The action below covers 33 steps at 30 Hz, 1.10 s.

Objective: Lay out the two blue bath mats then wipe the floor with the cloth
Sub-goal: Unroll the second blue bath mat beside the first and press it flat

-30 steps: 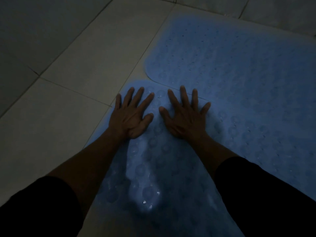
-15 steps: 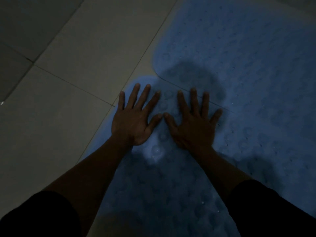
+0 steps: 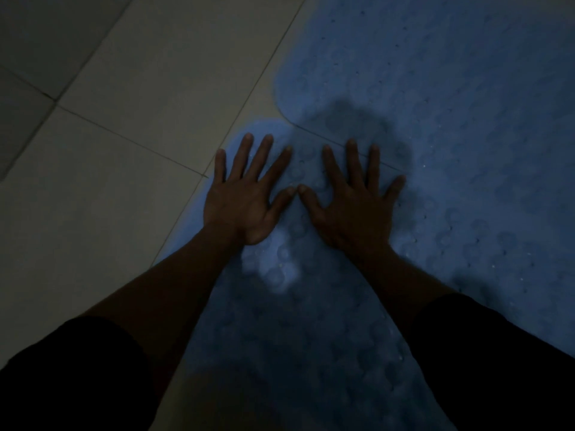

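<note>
Both palms down: left hand (image 3: 245, 203) and right hand (image 3: 354, 209) press flat, fingers fanned straight, gripping nothing, on the near mat (image 3: 280, 321); far mat (image 3: 435, 88) just beyond the fingertips.

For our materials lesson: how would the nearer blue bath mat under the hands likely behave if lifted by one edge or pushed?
The nearer mat probably droops when lifted: its surface looks thin and dimpled. Pushed, it would likely grip rather than slide, since the left hand and right hand press it flat on smooth tiled floor. It seems unlikely to break.
</note>
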Each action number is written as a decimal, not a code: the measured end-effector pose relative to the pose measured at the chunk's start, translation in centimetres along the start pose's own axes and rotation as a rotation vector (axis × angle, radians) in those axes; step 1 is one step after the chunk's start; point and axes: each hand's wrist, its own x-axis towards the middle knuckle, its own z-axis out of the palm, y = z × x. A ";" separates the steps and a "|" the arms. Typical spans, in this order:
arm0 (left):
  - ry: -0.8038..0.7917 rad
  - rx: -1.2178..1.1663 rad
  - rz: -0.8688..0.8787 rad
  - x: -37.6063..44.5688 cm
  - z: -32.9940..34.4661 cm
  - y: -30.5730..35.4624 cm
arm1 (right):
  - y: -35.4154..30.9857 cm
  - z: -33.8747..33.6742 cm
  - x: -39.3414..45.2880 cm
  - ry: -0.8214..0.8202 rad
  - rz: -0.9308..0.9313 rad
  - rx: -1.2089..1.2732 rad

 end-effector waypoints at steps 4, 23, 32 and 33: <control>-0.001 0.001 0.005 -0.2 -0.2 0.1 | 0.1 0.0 0.1 -0.033 0.009 0.024; -0.067 -0.075 -0.270 -18.1 0.9 4.5 | -0.8 0.8 -19.1 -0.009 -0.164 0.003; -0.006 -0.061 -0.280 -18.0 1.5 4.4 | -0.7 1.4 -18.6 -0.006 -0.157 0.019; -0.010 -0.058 -0.279 -18.0 1.4 4.4 | -0.8 1.3 -18.6 -0.009 -0.162 0.017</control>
